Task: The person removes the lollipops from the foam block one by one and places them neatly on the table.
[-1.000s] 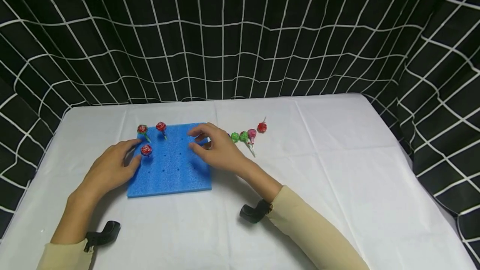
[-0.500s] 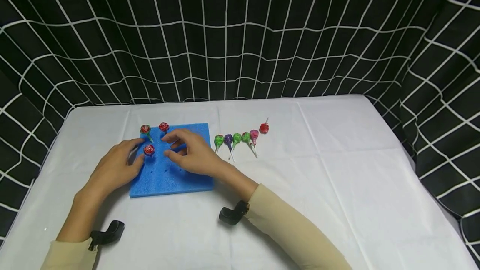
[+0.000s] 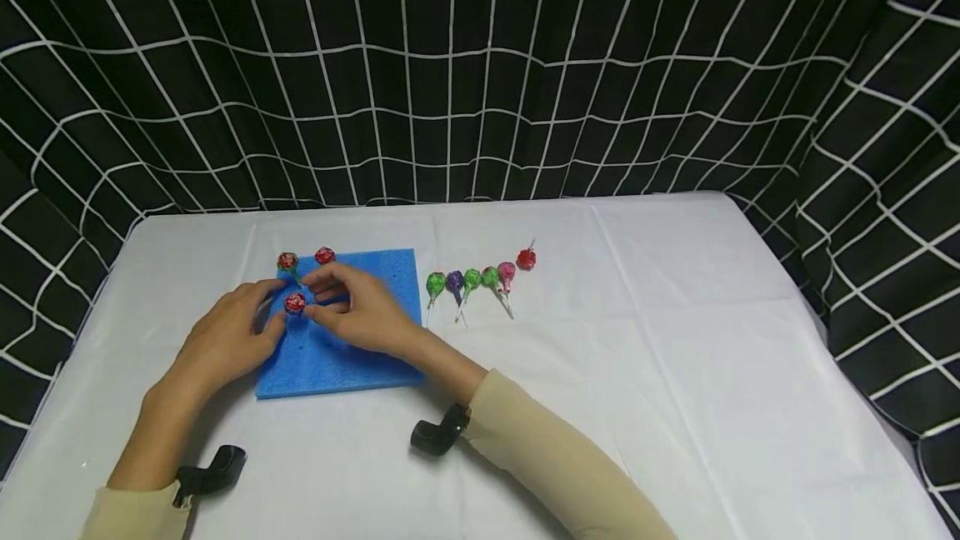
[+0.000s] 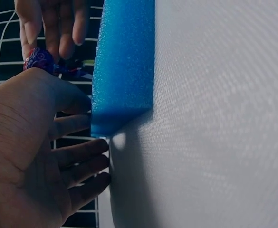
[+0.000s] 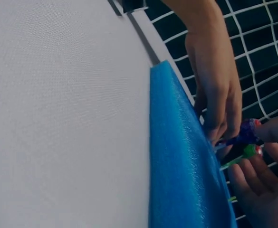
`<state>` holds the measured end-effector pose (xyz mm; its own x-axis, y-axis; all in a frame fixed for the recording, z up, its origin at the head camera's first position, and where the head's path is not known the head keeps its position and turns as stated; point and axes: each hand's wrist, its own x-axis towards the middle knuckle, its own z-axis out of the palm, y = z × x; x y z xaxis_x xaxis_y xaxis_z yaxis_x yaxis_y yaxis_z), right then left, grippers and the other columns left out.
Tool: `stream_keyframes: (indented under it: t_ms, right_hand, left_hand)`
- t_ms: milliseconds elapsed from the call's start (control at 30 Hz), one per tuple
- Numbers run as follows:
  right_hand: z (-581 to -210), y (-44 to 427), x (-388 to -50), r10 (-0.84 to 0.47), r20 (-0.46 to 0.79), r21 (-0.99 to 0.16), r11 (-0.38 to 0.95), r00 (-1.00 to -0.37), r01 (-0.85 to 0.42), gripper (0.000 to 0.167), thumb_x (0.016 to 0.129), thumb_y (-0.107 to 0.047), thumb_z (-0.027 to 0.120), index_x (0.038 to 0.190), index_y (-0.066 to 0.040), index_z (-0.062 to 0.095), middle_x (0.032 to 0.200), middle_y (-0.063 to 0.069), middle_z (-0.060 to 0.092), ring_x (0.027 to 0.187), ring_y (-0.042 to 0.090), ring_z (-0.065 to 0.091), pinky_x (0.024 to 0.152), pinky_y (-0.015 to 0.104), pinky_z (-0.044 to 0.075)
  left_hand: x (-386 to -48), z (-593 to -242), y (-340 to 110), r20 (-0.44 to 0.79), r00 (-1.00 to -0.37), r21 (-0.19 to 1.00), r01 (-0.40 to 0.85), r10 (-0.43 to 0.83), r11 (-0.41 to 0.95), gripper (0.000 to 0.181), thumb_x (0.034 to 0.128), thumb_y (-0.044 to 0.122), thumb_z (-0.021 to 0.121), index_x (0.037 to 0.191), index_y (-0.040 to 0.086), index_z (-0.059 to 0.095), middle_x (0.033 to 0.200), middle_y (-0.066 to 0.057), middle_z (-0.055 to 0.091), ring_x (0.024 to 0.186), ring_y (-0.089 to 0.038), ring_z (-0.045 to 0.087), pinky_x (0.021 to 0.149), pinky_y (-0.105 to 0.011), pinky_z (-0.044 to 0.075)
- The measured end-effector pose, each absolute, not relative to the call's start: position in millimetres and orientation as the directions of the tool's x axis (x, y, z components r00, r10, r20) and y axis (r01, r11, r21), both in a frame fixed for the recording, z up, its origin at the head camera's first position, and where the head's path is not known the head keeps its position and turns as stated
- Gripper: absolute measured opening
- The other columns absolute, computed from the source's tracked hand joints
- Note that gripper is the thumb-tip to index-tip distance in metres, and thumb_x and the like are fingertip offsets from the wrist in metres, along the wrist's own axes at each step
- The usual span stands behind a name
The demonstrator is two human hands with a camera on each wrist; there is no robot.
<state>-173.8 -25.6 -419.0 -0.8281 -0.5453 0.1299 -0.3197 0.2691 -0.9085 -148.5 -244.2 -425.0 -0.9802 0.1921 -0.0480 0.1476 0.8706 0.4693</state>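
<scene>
A blue foam board (image 3: 341, 365) lies on the white table with three red-wrapped lollipops standing in it. My left hand (image 3: 228, 330) rests at the board's left side, its fingers extended against the foam edge in the left wrist view. Close to those fingertips is the front lollipop (image 3: 295, 303), whose wrapper looks purple and red in the left wrist view. My right hand (image 3: 363, 311) hovers over the board, thumb and fingers apart beside that lollipop. Behind stand a red lollipop with a green lower wrapper (image 3: 287, 262) and another red lollipop (image 3: 325, 255), partly hidden by my right hand.
Right of the board lies a row of loose lollipops: two-tone green (image 3: 436, 283), purple (image 3: 454, 281), more green ones (image 3: 472, 278), pink (image 3: 506, 272) and red (image 3: 527, 259). A black curtain with a white grid (image 3: 465, 82) hangs behind the table.
My right hand has moved left across the board, from its right side to beside the front lollipop. The left hand stays in place at the board's left edge.
</scene>
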Motion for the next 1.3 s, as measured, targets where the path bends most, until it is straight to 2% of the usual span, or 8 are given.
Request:
stream_keyframes:
  t_ms: [233,533,1100,1300]
  right_hand:
    - [-423,-34,-172,-0.551,0.147,-0.910,0.251,-0.821,-0.331,0.041,0.099,-0.007,0.072,0.138,-0.001,0.061,0.132,0.016,0.069,0.121,0.025,0.071,0.095,0.014,0.058]
    - [-426,-41,-167,-0.547,0.149,-0.898,0.274,-0.824,-0.344,0.038,0.099,-0.009,0.073,0.135,-0.002,0.062,0.130,0.016,0.071,0.118,0.023,0.072,0.099,0.021,0.060]
    - [-436,-46,-166,-0.503,0.160,-0.920,0.236,-0.850,-0.313,0.037,0.098,-0.008,0.074,0.131,-0.001,0.061,0.122,0.017,0.071,0.111,0.024,0.072,0.095,0.016,0.059]
    - [-432,-48,-164,-0.506,0.191,-0.910,0.230,-0.841,-0.344,0.035,0.098,-0.008,0.074,0.130,-0.001,0.061,0.121,0.017,0.072,0.110,0.023,0.074,0.093,0.013,0.058]
  left_hand:
    - [-147,-425,-247,-0.035,-0.980,0.458,0.160,0.198,0.875,0.057,0.1041,0.025,0.057,0.154,0.000,0.047,0.154,-0.033,0.050,0.144,-0.056,0.046,0.113,-0.077,0.039]
    - [-147,-428,-246,-0.046,-0.980,0.458,0.151,0.192,0.876,0.058,0.1037,0.025,0.058,0.155,0.000,0.047,0.155,-0.032,0.050,0.144,-0.056,0.045,0.111,-0.078,0.040]
    - [-146,-429,-247,-0.062,-0.979,0.458,0.144,0.193,0.877,0.058,0.1040,0.027,0.058,0.156,0.003,0.046,0.156,-0.030,0.050,0.146,-0.054,0.044,0.112,-0.077,0.040]
    - [-146,-427,-248,-0.050,-0.981,0.459,0.143,0.187,0.877,0.058,0.1042,0.027,0.056,0.156,0.002,0.046,0.157,-0.030,0.050,0.146,-0.055,0.044,0.112,-0.078,0.039]
